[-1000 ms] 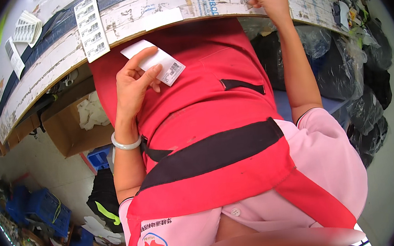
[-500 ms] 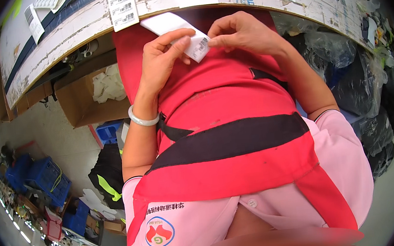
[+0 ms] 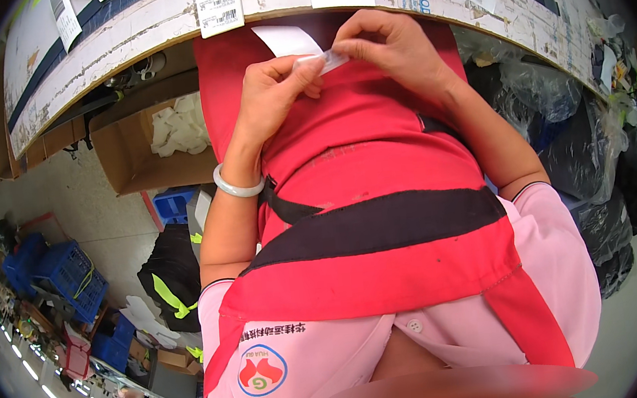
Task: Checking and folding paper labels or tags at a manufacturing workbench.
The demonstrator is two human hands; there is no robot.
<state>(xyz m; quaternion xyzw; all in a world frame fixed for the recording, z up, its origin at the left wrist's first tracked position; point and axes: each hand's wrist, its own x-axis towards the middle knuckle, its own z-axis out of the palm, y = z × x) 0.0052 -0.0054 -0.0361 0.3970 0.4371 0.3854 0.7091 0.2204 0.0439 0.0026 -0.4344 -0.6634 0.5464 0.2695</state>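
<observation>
A: Label strip (image 3: 284, 39) location?
B: Just off the table's (image 3: 269, 6) near edge, over the red apron (image 3: 369, 165). Left hand (image 3: 270, 95) grips it; right hand (image 3: 398, 52) pinches its curled end.
A: Clearance?
B: Open toward the waist.

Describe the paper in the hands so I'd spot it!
Find the big red apron. Over its far end, the left hand and right hand pinch a white label strip. Unlike the barcode label sheet on the tabletop, it is held in the air.
</observation>
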